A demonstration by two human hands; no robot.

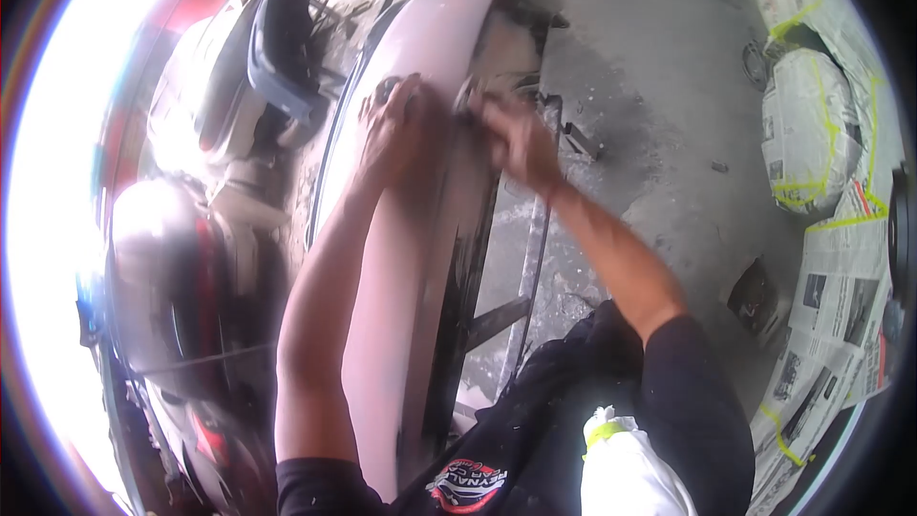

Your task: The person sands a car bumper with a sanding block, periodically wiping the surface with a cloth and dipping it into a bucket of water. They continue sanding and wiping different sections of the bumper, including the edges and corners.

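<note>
A long pinkish car body panel [382, 325] with dark edges lies lengthwise on a metal stand [503, 317]. On the panel's upper part rests my left hand [390, 124], its fingers bent around a small dark object whose kind I cannot make out. My right hand [516, 139] is beside it to the right, at the panel's ridge, blurred by motion. Its fingertips are at a small greyish thing [465, 97] that is too blurred to name.
A dark bumper part [277, 57] stands close on the left, with a motorcycle [181, 277] below it. On the right are newspaper-covered parts with yellow tape [812, 124]. A dark piece [755, 296] lies on the concrete floor [659, 143].
</note>
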